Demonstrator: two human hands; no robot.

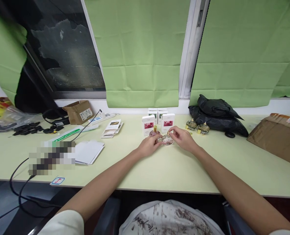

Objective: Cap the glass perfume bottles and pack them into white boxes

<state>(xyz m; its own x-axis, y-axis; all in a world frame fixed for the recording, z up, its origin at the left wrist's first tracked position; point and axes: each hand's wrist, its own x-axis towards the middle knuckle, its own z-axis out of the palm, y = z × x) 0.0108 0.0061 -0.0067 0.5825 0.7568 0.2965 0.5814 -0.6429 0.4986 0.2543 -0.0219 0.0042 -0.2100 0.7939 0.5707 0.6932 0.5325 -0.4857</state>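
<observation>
A clear, rounded glass perfume bottle [168, 140] sits on the table between my hands. My left hand [147, 146] grips its left side, fingers closed against the glass. With thumb and fingertips, my right hand [183, 138] pinches the small gold top of the same bottle; the fingers partly hide that top. Just behind my left hand stands a second perfume bottle [155, 132], pinkish with a gold cap. Two white boxes with pink flower pictures, a left box [148, 125] and a right box [167, 122], stand upright behind the bottles.
Green-pictured boxes [157, 112] stand farther back. To the right are two gold-capped bottles [203, 128], black plastic bags [215, 116] and a large cardboard box [277, 138]. Folded cards [112, 128], white papers [87, 152], a small carton [78, 112] and cables lie left.
</observation>
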